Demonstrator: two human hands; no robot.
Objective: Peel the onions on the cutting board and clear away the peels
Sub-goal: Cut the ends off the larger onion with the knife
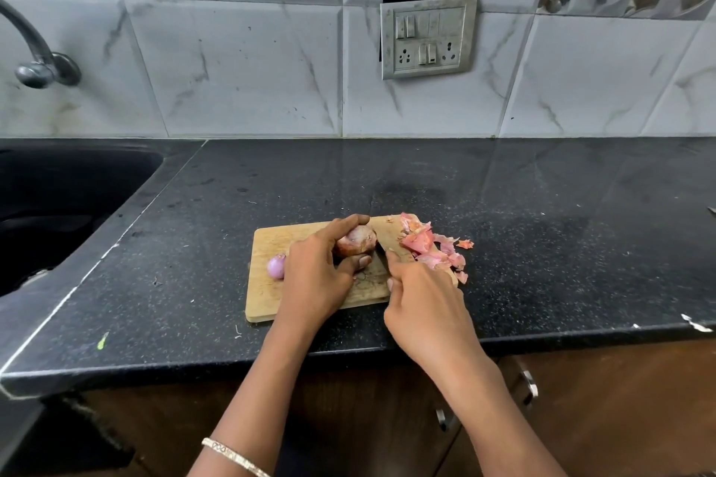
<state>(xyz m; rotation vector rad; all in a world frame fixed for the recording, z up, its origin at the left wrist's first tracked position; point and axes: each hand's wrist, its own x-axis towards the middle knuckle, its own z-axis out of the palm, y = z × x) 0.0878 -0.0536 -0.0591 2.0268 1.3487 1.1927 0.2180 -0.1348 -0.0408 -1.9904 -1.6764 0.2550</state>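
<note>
onions first: one brown-skinned onion (356,240) sits near the middle of the wooden cutting board (267,294), toward its far edge, with its papery skin on. the left hand (315,275) grips it — fingers curled over the top, thumb pressed against its near side. a second onion (276,266), smaller, pale purple and already peeled, lies on the board just beside the left hand, at the wrist side, partly hidden by it.

the right hand (420,302) rests over the right end of the board, closed around a knife (381,254); only a thin dark strip of blade shows, running from the forefinger toward the brown onion, and the handle is hidden inside the fist. the blade's tip seems to be just beside the onion, though i cannot tell if it touches.

pink peels (434,250) are heaped on the board's far right corner, some spilling off onto the black counter (542,244).

the board lies close to the counter's front edge. a dark sink (58,205) is set into the counter at the left, with a metal tap (37,50) on the tiled wall above it. a switch plate (428,37) with sockets is mounted on the wall behind the board. a thin bracelet (232,457) circles the left forearm — low in the picture. brown cabinets with metal handles (529,387) show below the counter.
</note>
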